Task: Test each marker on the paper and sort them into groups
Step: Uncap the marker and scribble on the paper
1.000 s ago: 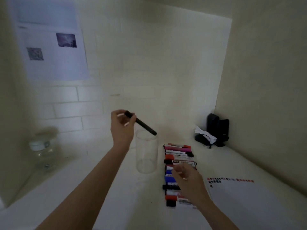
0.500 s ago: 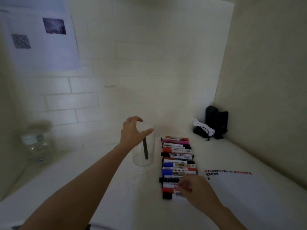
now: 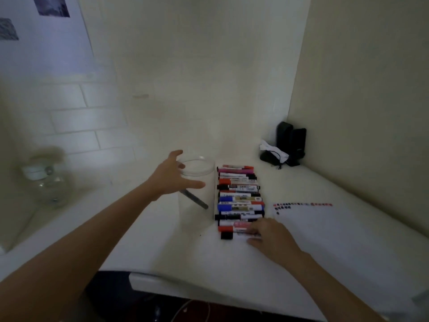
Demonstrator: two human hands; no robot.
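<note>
Black marker (image 3: 194,199) tilted inside clear jar (image 3: 197,182), just under spread, empty left hand (image 3: 173,174). Row of markers (image 3: 239,198) partly hidden by right hand (image 3: 270,235); fingertips on nearest ones, grip unclear. Paper (image 3: 325,228) right of it, on white table (image 3: 162,240). Blurred bottle (image 3: 45,182) far left, by tiled wall.

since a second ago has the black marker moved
Yes. The black marker was held above the clear jar in the left hand; now it lies tilted inside the jar, and that hand is open at the rim.
</note>
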